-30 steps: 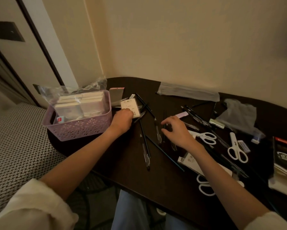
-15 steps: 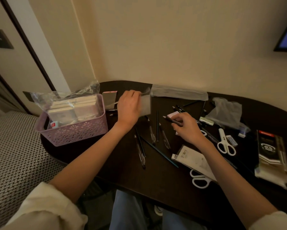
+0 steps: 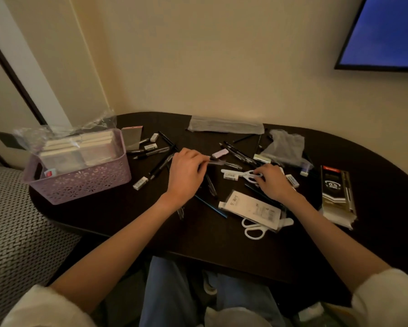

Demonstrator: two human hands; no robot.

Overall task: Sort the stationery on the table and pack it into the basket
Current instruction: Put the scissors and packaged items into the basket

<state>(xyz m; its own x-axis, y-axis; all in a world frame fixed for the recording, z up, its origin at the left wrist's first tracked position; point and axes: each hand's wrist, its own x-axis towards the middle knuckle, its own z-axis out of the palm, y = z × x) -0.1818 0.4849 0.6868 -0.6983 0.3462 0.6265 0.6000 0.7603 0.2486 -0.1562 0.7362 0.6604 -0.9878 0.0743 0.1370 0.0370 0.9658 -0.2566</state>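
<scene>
Head view: dark surface against cream wall. Lilac basket at left edge, holding only wrapped pads. Left hand fingers pinching pen; right hand fingers curled on white scissors. Pens, erasers, second scissors unpacked; most work left.
</scene>
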